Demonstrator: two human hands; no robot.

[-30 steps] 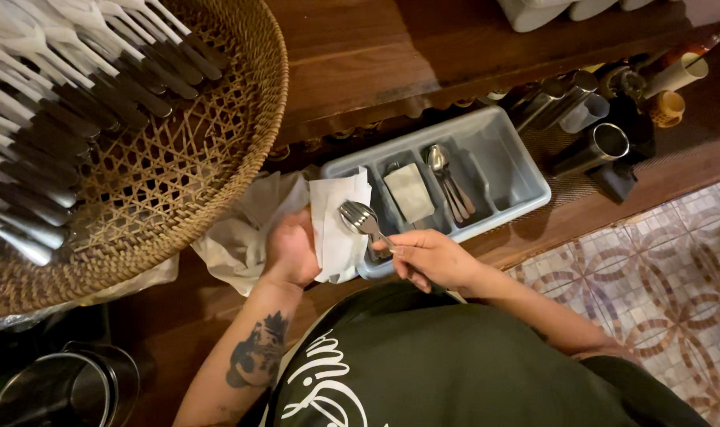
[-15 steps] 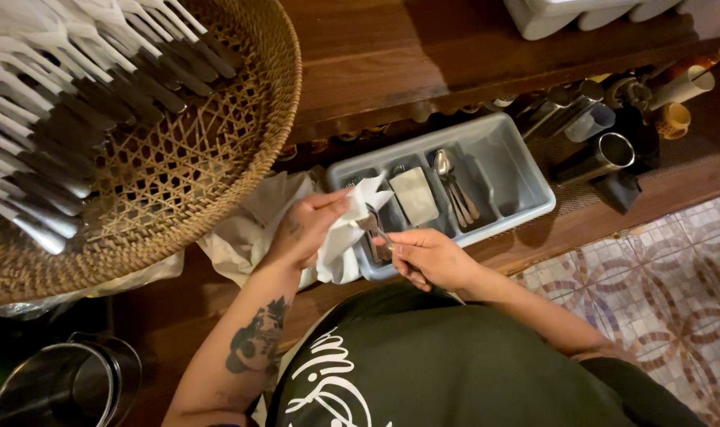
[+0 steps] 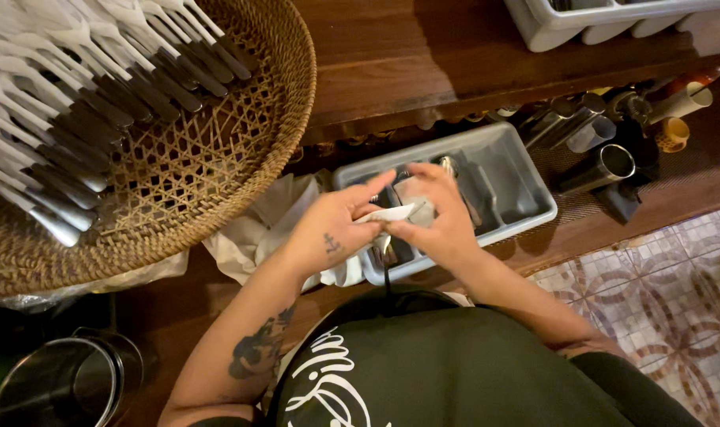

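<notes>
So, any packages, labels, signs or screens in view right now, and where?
No packages, labels, signs or screens show.
Nearest to one: white print on the person's dark top, bottom centre, curling strokes.
The hands hold a white napkin, plain, over the grey cutlery tray.

A dark brown wooden counter (image 3: 423, 63) fills most of the view, its planks lit warmly from above — a lower ledge (image 3: 660, 198) of the same wood runs along its near edge. At the lower right lies a tiled floor (image 3: 676, 316) in pale grey with reddish ornamental rings. The left lower corner falls into deep shadow — little can be made out there.
</notes>
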